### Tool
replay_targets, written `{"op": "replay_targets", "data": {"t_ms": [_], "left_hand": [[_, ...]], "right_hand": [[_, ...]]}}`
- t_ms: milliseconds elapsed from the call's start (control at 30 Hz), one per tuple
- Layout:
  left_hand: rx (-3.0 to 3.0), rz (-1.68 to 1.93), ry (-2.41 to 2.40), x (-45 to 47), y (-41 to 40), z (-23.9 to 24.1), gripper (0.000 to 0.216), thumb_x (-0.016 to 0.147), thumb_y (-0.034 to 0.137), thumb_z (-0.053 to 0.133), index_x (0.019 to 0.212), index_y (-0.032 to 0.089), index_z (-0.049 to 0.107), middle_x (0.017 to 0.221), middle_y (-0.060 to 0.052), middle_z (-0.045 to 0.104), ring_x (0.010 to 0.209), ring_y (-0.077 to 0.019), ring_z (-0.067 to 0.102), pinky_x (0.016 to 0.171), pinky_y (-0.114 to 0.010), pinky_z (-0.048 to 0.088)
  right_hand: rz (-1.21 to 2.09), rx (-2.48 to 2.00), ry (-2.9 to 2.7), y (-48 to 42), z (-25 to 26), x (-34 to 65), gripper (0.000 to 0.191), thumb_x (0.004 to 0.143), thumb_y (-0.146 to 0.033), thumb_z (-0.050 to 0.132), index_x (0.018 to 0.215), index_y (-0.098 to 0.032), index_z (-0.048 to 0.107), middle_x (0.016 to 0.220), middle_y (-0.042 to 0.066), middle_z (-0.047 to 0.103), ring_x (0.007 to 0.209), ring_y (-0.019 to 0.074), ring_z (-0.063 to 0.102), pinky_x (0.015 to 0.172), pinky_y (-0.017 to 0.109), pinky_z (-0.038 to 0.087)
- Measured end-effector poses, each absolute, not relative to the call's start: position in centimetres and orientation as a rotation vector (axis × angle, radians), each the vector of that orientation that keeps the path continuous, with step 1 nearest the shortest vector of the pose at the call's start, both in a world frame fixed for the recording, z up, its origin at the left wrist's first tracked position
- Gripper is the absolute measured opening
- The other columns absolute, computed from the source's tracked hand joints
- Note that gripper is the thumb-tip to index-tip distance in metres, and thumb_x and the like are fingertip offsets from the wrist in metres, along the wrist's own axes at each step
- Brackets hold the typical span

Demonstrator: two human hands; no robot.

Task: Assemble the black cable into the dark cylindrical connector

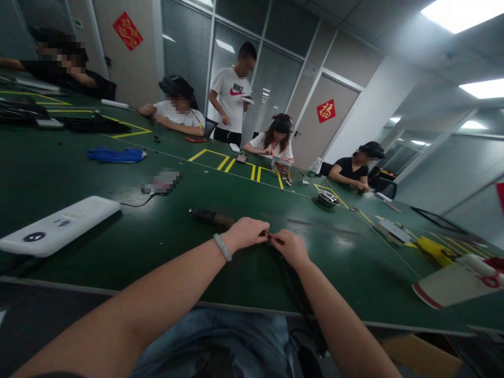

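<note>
Sm. dark piece (269,238) is pinched btwn fingertips by both L hand (248,233) & R hand (291,248), exact type can't be told. From it, blk cable (289,278) is seen at 5 o'clock, dk. cylinder (210,216) at 10, white slab-shaped device (84,219) at 9.

Hands (247,234) pinch a small piece (269,237) (mostly hidden).
</note>
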State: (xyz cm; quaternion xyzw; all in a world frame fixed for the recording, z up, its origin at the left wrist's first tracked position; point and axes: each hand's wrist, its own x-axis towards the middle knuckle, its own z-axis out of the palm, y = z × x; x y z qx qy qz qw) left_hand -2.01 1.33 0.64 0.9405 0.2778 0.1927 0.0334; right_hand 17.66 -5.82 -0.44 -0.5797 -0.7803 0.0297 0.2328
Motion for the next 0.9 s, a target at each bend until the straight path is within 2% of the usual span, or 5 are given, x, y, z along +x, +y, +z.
{"op": "replay_targets", "data": {"t_ms": [267,433,500,667,900], "left_hand": [[2.915,0.604,0.823,-1.9,1.5,0.4,0.018,0.086,0.041,0.057,0.09,0.023,0.058,0.086,0.0,0.067,0.077,-0.0178,0.064,0.064,-0.026,0.042],[2.916,0.575,0.808,-2.1,1.1,1.0,0.022,0.083,0.04,0.062,0.096,0.023,0.057,0.093,-0.001,0.067,0.084,-0.0194,0.064,0.07,-0.027,0.045],[2.929,0.599,0.762,-2.6,0.8,1.4,0.027,0.08,0.043,0.065,0.097,0.023,0.057,0.095,-0.003,0.066,0.089,-0.0203,0.063,0.077,-0.029,0.046],[2.946,0.852,0.724,-5.4,1.2,1.7,0.026,0.085,0.043,0.058,0.099,0.021,0.059,0.107,-0.005,0.065,0.11,-0.0213,0.056,0.108,-0.039,0.03],[2.684,1.22,0.983,-8.6,2.6,1.8,0.039,0.093,0.044,0.04,0.12,0.02,0.054,0.125,-0.005,0.059,0.126,-0.0207,0.046,0.114,-0.043,0.025]], "right_hand": [[-0.132,-1.543,-2.36,-5.5,-0.4,18.0,0.026,0.093,-0.032,0.047,0.104,-0.024,0.069,0.088,0.005,0.066,0.083,0.0154,0.059,0.076,0.025,0.044],[-0.267,-1.524,-2.383,-5.4,-0.1,17.7,0.021,0.091,-0.027,0.05,0.101,-0.027,0.068,0.119,0.005,0.062,0.105,0.0185,0.057,0.09,0.03,0.043],[-0.241,-1.523,-2.389,-5.4,-0.2,17.6,0.02,0.091,-0.024,0.05,0.102,-0.027,0.066,0.124,0.004,0.06,0.11,0.0189,0.056,0.093,0.032,0.043],[-0.162,-1.634,-2.4,-5.3,-0.6,17.6,0.022,0.091,-0.025,0.049,0.11,-0.027,0.06,0.108,0.003,0.067,0.093,0.0172,0.063,0.082,0.028,0.045],[-0.284,-1.641,-2.438,-4.2,-0.1,17.6,0.018,0.094,-0.025,0.046,0.101,-0.021,0.061,0.098,0.004,0.067,0.092,0.017,0.06,0.084,0.029,0.04]]}}
